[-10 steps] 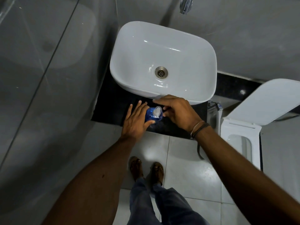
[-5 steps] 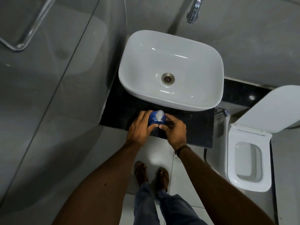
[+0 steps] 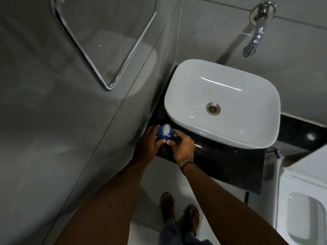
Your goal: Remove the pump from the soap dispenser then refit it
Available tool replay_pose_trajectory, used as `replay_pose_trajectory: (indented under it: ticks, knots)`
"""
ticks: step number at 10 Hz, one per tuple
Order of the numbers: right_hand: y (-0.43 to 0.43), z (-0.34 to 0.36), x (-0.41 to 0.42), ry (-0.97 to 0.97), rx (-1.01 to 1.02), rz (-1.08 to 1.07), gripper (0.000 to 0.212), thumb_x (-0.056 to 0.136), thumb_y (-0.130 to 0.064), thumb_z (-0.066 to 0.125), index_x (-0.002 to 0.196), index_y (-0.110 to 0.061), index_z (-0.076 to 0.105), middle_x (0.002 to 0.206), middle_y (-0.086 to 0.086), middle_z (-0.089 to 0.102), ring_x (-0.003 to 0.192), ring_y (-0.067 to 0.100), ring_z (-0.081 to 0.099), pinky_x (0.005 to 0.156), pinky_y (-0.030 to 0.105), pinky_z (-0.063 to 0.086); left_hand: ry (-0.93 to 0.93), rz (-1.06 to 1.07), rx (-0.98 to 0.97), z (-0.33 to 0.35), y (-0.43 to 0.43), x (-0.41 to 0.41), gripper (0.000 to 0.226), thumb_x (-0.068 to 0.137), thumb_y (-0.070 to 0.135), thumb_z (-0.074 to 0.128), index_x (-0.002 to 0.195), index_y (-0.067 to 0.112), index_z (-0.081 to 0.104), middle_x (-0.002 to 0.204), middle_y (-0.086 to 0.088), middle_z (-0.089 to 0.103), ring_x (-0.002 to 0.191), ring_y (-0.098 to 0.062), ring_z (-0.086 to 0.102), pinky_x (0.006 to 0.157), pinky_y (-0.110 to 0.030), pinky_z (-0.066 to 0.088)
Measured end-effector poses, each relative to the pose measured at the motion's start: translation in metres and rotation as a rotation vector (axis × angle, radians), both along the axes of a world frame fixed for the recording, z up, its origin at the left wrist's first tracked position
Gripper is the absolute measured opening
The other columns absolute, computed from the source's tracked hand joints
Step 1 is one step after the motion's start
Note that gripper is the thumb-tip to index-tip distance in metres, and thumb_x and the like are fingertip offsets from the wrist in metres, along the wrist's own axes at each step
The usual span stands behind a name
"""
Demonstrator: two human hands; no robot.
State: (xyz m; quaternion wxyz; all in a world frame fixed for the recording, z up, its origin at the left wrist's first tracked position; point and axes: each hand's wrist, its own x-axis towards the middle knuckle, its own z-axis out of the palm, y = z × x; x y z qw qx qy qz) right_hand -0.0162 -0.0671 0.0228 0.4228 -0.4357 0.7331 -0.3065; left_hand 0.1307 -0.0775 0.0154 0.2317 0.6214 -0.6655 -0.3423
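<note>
1. between my two hands stands the small blue plastic soap dispenser bottle (image 3: 163,134), upright on the black polished stone counter (image 3: 230,161), at its far left end, close to the grey wall.
2. the pale translucent pump head (image 3: 166,129) sits on top of the bottle, its spout pointing toward me; i cannot tell whether it is screwed tight.
3. my left hand (image 3: 147,145) wraps the bottle's left side, fingers curled around the body in a grasp.
4. my right hand (image 3: 182,146) presses against the bottle's right side, fingertips (image 3: 169,142) meeting the left hand's in front of it; a thin wrist band (image 3: 185,162) shows just behind that hand.
5. just beyond my right hand, the white ceramic rounded basin (image 3: 194,82) rests on the same counter, its metal drain (image 3: 213,108) in the middle.
6. farther beyond, a chrome wall tap (image 3: 256,34) hangs above the basin.
7. well to the right of my right arm is a white toilet (image 3: 300,191).
8. below my arms, sandalled feet (image 3: 178,213) stand on pale floor tiles.
</note>
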Motion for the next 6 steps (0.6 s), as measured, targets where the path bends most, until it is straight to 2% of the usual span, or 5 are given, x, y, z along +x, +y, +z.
replay_pose_trajectory:
  ticks: [2,4,5,6]
  knots:
    - [-0.006,-0.0101,0.0075,0.019,0.048,0.021,0.057,0.082,-0.003,0.085,0.136,-0.017,0.07,0.121,0.007,0.08,0.113,0.024,0.076,0.108,0.044,0.057,0.021,0.018,0.045,-0.0024,-0.0037,0.0078,0.056,0.092,0.017,0.069,0.144,0.007,0.051,0.137,-0.015,0.058,0.121,-0.031,0.061,0.099,-0.05,0.051]
    - [-0.0032,-0.0143,0.0088,0.002,0.047,0.005,0.059,0.084,-0.005,0.084,0.139,-0.018,0.068,0.124,0.005,0.078,0.115,0.023,0.074,0.11,0.043,0.057,0.046,0.051,0.059,-0.0047,-0.0014,0.0079,0.059,0.086,0.031,0.061,0.141,0.014,0.052,0.132,-0.01,0.059,0.115,-0.027,0.062,0.095,-0.051,0.054]
    - [-0.0022,-0.0137,0.0088,-0.004,0.042,0.013,0.066,0.083,-0.006,0.086,0.144,-0.018,0.064,0.128,0.006,0.076,0.119,0.025,0.072,0.112,0.046,0.055,0.04,0.064,0.069,-0.0095,-0.0014,0.0079,0.068,0.089,0.032,0.065,0.15,0.011,0.043,0.143,-0.013,0.055,0.125,-0.031,0.059,0.101,-0.052,0.051]
    - [0.0007,-0.0117,0.0051,-0.04,0.096,0.019,0.091,0.078,-0.001,0.089,0.157,-0.017,0.048,0.144,0.011,0.068,0.132,0.026,0.066,0.117,0.046,0.051,-0.067,0.095,0.053,-0.0095,0.0043,0.0105,0.086,0.088,0.029,0.075,0.158,0.011,0.028,0.159,-0.015,0.041,0.144,-0.033,0.043,0.117,-0.052,0.039]
